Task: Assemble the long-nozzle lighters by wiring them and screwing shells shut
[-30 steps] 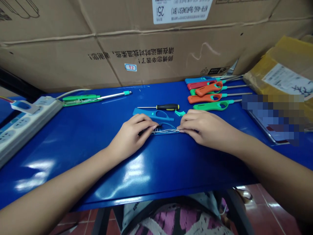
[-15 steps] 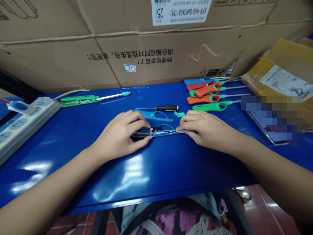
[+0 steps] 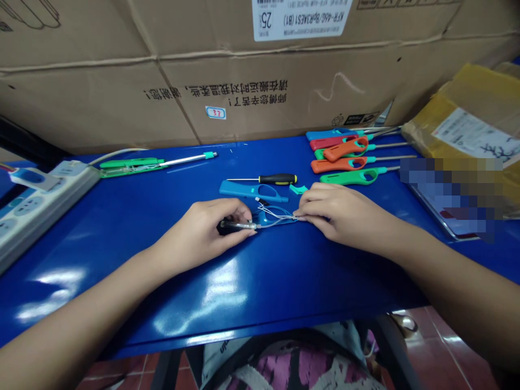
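We see a wide strip of blue table point(image 3: 182, 309) running from both hands to the front edge, and more tabletop reaching left to the power strip point(image 3: 49, 197). Behind is tighter: a loose blue half-shell point(image 3: 235, 189) and a screwdriver point(image 3: 280, 179) lie just past the fingers. The left hand point(image 3: 215, 227) is clamped on a dark, clear-ended tube point(image 3: 239, 225), long axis left to right, tip pointing right. We see the right hand point(image 3: 337, 211) pinching the right end of white wires point(image 3: 274, 213) and an open blue lighter half point(image 3: 264, 219), which lies between the hands, long axis also sideways. On the cardboard box point(image 3: 122, 108) we read an upside-down label point(image 3: 300, 19), "KFR-46G/BpR3AES1 (B1)" and "25", upside-down Chinese print, and a small sticker point(image 3: 215, 112), apparently "33".
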{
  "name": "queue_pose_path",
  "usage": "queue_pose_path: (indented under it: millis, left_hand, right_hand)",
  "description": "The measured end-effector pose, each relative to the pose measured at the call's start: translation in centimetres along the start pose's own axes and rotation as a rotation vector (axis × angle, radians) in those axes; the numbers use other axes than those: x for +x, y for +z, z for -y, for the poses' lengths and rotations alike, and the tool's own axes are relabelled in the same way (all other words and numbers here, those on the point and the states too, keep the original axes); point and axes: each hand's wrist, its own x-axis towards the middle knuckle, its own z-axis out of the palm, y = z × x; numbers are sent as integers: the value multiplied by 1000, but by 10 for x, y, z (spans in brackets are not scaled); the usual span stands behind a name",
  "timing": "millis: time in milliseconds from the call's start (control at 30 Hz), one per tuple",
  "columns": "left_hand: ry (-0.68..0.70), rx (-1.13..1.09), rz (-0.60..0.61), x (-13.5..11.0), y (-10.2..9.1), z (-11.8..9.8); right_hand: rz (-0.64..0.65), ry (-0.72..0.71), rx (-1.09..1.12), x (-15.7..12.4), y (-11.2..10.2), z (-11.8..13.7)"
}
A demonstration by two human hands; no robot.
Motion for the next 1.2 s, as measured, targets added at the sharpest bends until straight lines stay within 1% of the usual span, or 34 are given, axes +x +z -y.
queue_pose_path:
  millis: [133,333,400,500,567,667,733,800,867,967,1067,1200]
  left_hand:
    - [22,-67,56,-3,3,-3]
    - [5,-147,85,-4,9,-9]
    - [-21,-218,69,-3,11,-10]
    - [-52,-296,14,-2,13,-11]
    - [-97,-329,-12,-2,15,-12]
    - [-224,-371,-25,-3,18,-14]
    - [-276,-346,-34,-3,19,-16]
    - [-270,-283,-57,-4,19,-16]
    - [-230,-236,-72,-4,19,-16]
    - [-188,-241,-58,-3,17,-15]
    - [-229,-326,-20,-2,18,-13]
    - [-276,-380,-22,-3,20,-12]
  right_hand:
    - [6,9,0,0,0,1]
    - [11,10,1,1,0,1]
    - [12,9,1,1,0,1]
    - [16,11,-1,1,-1,1]
    - [18,14,-1,1,-1,1]
    - [15,14,2,1,0,1]
    - [11,10,3,1,1,1]
    - [7,9,5,1,1,1]
    - [5,8,10,1,1,1]
    - [1,5,13,1,1,0]
    - [-2,3,8,1,1,0]
    - [8,6,-2,1,1,1]
